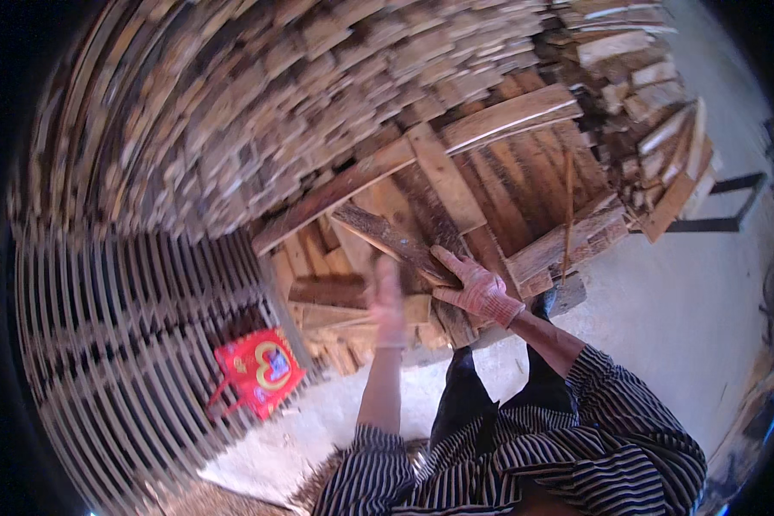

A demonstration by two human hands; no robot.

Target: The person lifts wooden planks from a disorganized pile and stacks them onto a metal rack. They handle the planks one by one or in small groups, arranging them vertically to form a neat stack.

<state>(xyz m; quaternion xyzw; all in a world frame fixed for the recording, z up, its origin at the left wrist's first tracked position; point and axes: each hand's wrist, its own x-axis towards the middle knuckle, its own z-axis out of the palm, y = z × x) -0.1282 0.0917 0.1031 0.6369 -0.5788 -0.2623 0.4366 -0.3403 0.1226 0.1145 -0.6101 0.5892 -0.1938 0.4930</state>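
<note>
My right hand (480,291), in a pinkish work glove, grips the near end of a dark, rough-edged wooden slat (396,241). The slat slants away to the far left over other boards. Just left of it is my left hand (387,305), also gloved and smeared by motion, so its fingers do not show clearly. It appears apart from the slat. Beneath both hands lies a pile of loose boards (327,291) in a wooden crate-like frame, with a long plank (353,189) along its far side and a shorter board (445,176) across it.
A high stack of wood pieces (318,95) rises behind the pile. Slatted stacks (129,318) stand at the left, with a red bag (262,370) against them. More scrap wood (645,95) and a black metal frame (714,225) are at the right. Pale floor (654,318) shows nearby.
</note>
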